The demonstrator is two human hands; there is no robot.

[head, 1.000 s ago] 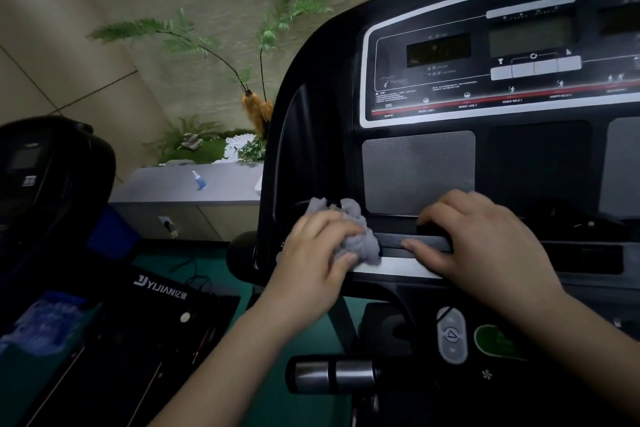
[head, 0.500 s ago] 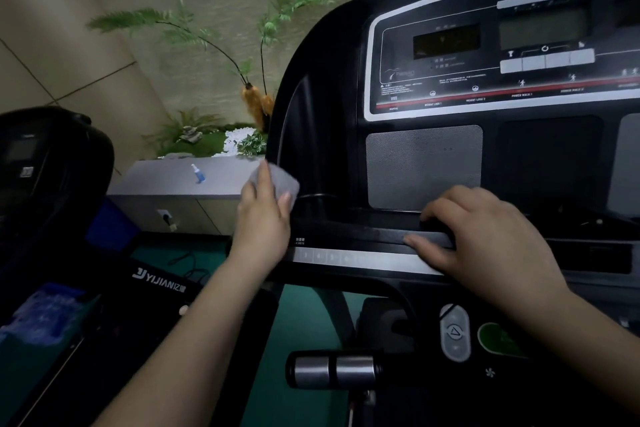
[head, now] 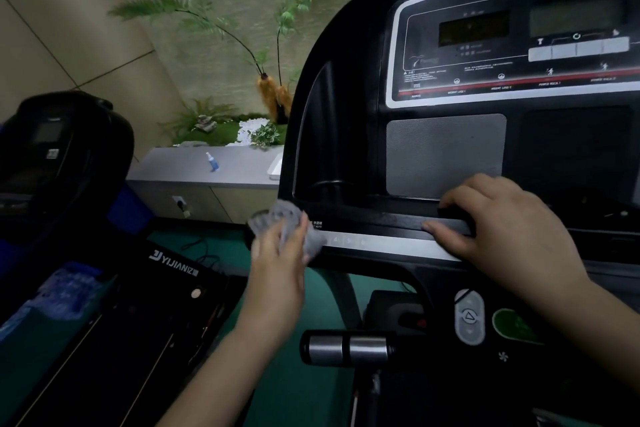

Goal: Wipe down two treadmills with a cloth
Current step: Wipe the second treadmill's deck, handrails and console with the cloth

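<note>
Grey counter [head: 194, 166] against tiled wall [head: 52, 28]; small blue spray bottle [head: 212, 161] upright on counter top. Fern-like plants [head: 214, 21] behind counter, with white pebbles [head: 250, 130] on green moss bed [head: 214, 135]. Green floor [head: 304, 392] below.

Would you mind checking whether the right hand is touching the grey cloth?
Apart. The head view shows the right hand resting on the treadmill's console ledge, with bare silver strip between it and the crumpled grey cloth.

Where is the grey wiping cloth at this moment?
In the head view, the crumpled grey cloth is held in the left hand, left of centre, against the left end of the black treadmill console's silver strip.
</note>
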